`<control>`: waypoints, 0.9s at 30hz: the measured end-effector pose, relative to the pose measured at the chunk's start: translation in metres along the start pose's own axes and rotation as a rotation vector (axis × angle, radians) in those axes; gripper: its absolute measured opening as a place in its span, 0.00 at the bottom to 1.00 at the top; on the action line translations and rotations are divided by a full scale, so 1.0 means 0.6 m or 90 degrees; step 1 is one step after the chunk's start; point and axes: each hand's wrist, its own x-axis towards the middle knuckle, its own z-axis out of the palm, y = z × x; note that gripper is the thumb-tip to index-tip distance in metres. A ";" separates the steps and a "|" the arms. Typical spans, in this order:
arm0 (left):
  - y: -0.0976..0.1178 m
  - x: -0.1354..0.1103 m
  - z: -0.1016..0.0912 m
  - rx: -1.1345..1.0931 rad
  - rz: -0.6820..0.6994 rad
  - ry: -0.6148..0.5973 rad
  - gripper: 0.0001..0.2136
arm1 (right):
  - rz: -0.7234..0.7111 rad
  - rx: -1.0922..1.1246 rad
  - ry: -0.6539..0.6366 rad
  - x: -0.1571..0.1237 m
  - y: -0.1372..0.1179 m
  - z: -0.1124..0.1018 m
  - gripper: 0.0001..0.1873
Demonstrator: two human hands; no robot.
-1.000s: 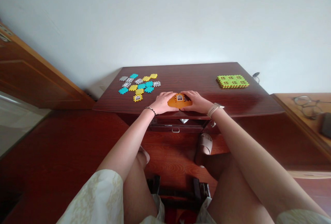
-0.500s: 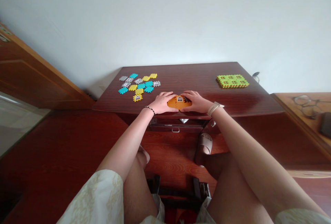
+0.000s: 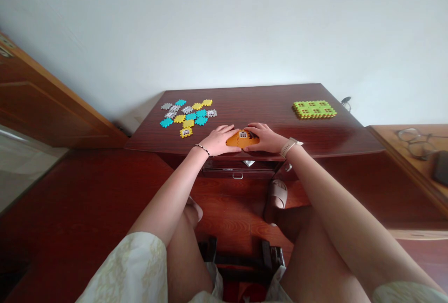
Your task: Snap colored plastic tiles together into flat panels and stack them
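Near the front edge of the dark wooden table, both my hands grip orange interlocking building tiles point(image 3: 239, 141), one of which has a white window. My left hand point(image 3: 221, 141) is closed round the left side, thumb along the front. On the right side, my right hand point(image 3: 262, 138) is closed in the same way. A small dark part shows by the right fingers; its kind I cannot make out. To the left lie several loose tiles in yellow, teal and grey, among them a yellow window tile point(image 3: 186, 132) and a teal tile point(image 3: 201, 120).
A block of joined green and orange tiles point(image 3: 314, 109) lies at the table's point(image 3: 259, 102) right side. The wall point(image 3: 224, 28) stands behind the table. Glasses point(image 3: 416, 142) rest on a lower wooden surface at the right. Below the tabletop is a drawer point(image 3: 227, 173).
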 end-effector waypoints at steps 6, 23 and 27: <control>0.021 -0.010 -0.012 0.045 -0.002 -0.041 0.42 | 0.004 0.000 -0.009 -0.002 -0.002 -0.001 0.51; 0.057 -0.041 0.003 0.116 0.051 0.083 0.26 | -0.035 -0.069 0.039 -0.027 -0.005 0.028 0.50; 0.059 -0.045 0.005 0.115 0.072 0.117 0.23 | -0.017 -0.110 0.049 -0.037 -0.017 0.034 0.46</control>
